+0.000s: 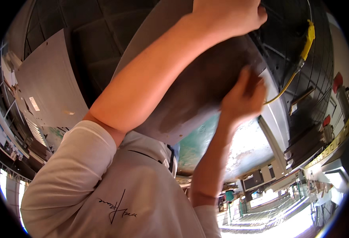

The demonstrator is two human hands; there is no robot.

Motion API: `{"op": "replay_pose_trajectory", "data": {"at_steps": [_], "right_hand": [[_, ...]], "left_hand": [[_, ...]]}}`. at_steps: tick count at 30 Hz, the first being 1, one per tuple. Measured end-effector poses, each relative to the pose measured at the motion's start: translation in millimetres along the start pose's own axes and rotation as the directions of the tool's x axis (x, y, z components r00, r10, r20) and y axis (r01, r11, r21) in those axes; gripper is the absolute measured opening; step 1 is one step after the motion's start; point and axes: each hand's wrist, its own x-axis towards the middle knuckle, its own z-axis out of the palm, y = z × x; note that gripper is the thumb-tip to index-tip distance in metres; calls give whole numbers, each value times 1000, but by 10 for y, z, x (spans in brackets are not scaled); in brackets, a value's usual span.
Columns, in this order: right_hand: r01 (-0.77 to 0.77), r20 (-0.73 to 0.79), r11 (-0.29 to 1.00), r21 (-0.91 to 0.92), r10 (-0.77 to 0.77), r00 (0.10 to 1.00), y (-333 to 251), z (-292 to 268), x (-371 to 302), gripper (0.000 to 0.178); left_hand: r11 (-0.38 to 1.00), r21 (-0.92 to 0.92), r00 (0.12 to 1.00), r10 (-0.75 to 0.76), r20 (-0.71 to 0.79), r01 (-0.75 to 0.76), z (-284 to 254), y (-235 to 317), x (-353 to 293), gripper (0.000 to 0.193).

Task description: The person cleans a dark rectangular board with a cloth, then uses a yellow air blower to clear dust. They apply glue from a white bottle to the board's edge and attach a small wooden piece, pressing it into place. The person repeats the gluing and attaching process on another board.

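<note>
A large dark grey panel (198, 87) with a curved edge lies in front of me, its surface smudged in places. Across its far part reaches my left arm. My left hand (230, 18) is closed with curled fingers at the top of the view; what they hold, if anything, is hidden. Close to the panel's right edge is my right hand (242, 97), somewhat blurred. Its fingers are bent in toward the thumb, and I cannot make out anything between them.
A grey panel (49, 79) with a small white label lies at the left on dark padded tiles (99, 39). At the right a yellow air gun (308, 39) hangs on a yellow hose (282, 90). A worn green surface (198, 139) shows below the dark panel.
</note>
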Motion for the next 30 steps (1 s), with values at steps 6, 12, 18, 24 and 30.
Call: {"op": "replay_pose_trajectory", "data": {"at_steps": [6,12,18,24,30], "right_hand": [[104,-61,994,22,-102,993,91,-117,-466,25],[0,42,996,-88,3,999,124,-33,-2,22],[-29,26,998,-59,31,999,74,-3,124,26],[41,-25,999,27,-41,999,47,-151,-481,20],[32,16,997,-67,-31,999,122,-65,-299,24]], "left_hand": [[1000,-1,1000,3,5,-3,-31,30,-37,30],[1000,-2,999,-26,28,26,-51,40,-19,30],[1000,21,1000,14,-26,-13,34,21,-9,31],[1000,13,1000,-2,-6,2,-11,46,-48,30],[1000,24,999,16,-28,-15,-32,21,-33,31]]}}
